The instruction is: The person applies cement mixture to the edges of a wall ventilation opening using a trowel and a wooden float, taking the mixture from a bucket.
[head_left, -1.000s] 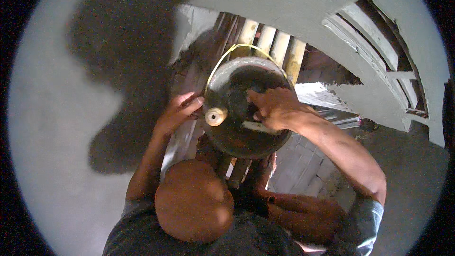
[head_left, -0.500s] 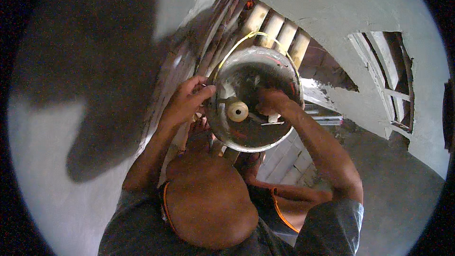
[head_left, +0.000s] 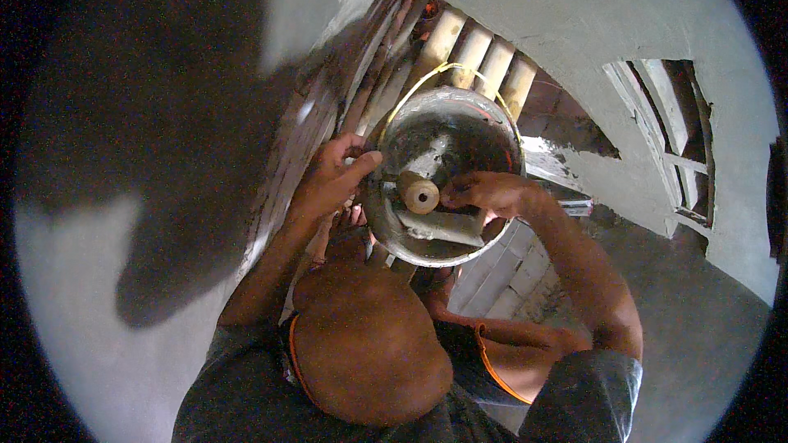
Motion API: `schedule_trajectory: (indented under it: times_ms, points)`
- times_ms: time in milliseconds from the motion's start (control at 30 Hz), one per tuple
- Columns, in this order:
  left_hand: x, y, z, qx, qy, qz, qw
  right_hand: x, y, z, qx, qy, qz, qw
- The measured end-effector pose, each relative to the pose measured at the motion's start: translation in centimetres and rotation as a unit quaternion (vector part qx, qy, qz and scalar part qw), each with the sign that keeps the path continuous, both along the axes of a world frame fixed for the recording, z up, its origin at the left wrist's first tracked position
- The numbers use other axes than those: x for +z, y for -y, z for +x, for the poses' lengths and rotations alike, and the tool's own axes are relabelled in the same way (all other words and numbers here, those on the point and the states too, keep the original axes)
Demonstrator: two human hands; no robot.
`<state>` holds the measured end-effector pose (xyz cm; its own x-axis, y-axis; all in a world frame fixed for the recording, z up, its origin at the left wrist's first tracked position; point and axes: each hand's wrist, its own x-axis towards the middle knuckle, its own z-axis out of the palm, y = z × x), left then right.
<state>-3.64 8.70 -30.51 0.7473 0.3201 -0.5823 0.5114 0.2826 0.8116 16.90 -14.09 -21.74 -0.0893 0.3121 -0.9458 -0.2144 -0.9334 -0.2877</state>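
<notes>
A round bucket (head_left: 451, 96) with a grey-smeared inside stands tilted toward me, its thin yellow handle (head_left: 423, 80) lying around the far rim. At its left edge, my left hand (head_left: 332, 176) grips the rim, thumb on top and fingers outside. My right hand (head_left: 492, 193) reaches inside from the right, fingers curled beside a pale round knob (head_left: 423, 197) with a dark hole in its centre. Below these fingers lies a flat, grey-coated plate (head_left: 443, 228) with a straight edge. What the right fingers hold, if anything, is hidden.
Pale round poles (head_left: 472, 51) run side by side beyond the bucket. A grey plastered wall (head_left: 566, 0) with a slatted opening (head_left: 669, 139) rises on the right. Dark boards (head_left: 316, 107) lean at the left. Light blocks (head_left: 505, 271) lie below right of the bucket.
My right hand has risen and turned inside the bucket, its fingers now nearer the knob. The flat plate has turned, showing its broad face. My left hand stays at the rim.
</notes>
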Motion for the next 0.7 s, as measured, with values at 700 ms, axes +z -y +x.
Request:
schedule_trajectory:
  times_ms: [700]
  points:
    - [8.1, -3.6, 1.3, -0.052, -0.001, 0.156, 0.986, 13.4, 27.5, 0.1, -0.627, 0.167, 0.540, 0.536]
